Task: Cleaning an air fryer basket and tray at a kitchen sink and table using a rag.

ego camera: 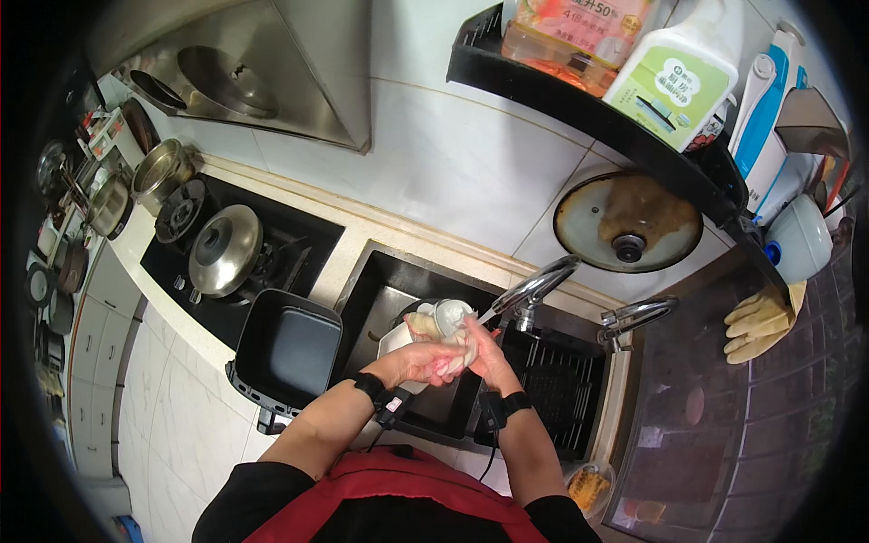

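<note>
Over the black sink (360, 298) my left hand (424, 363) is closed on a wet, pale cloth (460, 353) with pink parts. My right hand (485, 349) presses against the same cloth from the right, under the chrome faucet (536, 282), with its fingers partly hidden. Just beyond the hands, a small white bowl (453, 315) stands among dishes in the sink. Beside it lies a beige and red item (422, 327), whose kind I cannot tell. Part of a white dish (394, 343) shows behind my left hand.
Left of the sink sits a black air-fryer basket (336, 339), near a gas stove (305, 237) with a domed metal lid (225, 251). At right are a black drain rack (557, 373) and a second faucet (641, 312). Bottles (672, 88) stand on a wall shelf (584, 88); rubber gloves (760, 322) hang below.
</note>
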{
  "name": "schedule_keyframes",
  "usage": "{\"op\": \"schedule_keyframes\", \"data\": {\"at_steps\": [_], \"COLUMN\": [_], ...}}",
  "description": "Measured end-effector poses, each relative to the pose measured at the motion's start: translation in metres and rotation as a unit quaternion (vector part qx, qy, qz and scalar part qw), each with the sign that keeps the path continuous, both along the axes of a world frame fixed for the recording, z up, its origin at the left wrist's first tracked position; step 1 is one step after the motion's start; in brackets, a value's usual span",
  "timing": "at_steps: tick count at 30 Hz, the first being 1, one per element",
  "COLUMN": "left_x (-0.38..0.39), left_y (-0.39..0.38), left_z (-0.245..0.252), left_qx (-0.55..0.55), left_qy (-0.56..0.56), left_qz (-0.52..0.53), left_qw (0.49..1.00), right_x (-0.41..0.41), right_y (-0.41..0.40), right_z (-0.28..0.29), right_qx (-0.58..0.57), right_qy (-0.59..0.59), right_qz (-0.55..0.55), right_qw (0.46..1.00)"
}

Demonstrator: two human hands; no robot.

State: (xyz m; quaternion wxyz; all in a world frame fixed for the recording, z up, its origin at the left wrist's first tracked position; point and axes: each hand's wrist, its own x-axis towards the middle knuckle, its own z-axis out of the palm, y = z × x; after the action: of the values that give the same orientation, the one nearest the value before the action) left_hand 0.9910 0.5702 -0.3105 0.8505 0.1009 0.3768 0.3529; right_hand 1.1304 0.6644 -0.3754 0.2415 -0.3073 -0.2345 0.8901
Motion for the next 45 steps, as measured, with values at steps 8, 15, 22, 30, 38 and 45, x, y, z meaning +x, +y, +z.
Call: {"op": "schedule_keyframes", "data": {"at_steps": [8, 15, 22, 30, 38, 45], "left_x": [0.009, 0.036, -0.009, 0.011, 0.051, 0.040], "left_y": [0.008, 0.011, 0.004, 0.004, 0.012, 0.019], "left_z": [-0.051, -0.041, -0.030, -0.045, -0.037, -0.053], "left_qx": [0.297, 0.271, 0.070, 0.165, 0.274, 0.298], "left_qy": [0.583, 0.820, 0.033, 0.329, 0.718, 0.680], "left_qz": [-0.097, -0.101, -0.027, -0.075, -0.158, -0.112], "left_qw": [0.750, 0.493, 0.997, 0.927, 0.620, 0.661], "right_x": [-0.013, -0.015, 0.002, -0.008, 0.003, 0.033], "right_y": [-0.003, -0.001, 0.001, -0.003, 0.000, 0.005], "right_z": [-0.016, -0.045, 0.004, -0.002, -0.044, -0.015], "right_qx": [0.106, 0.136, -0.040, 0.117, 0.140, 0.040], "right_qy": [-0.128, -0.278, 0.018, -0.126, -0.265, -0.336], "right_qz": [0.007, -0.080, 0.031, 0.050, -0.102, -0.269], "right_qw": [0.986, 0.948, 0.999, 0.984, 0.949, 0.902]}}
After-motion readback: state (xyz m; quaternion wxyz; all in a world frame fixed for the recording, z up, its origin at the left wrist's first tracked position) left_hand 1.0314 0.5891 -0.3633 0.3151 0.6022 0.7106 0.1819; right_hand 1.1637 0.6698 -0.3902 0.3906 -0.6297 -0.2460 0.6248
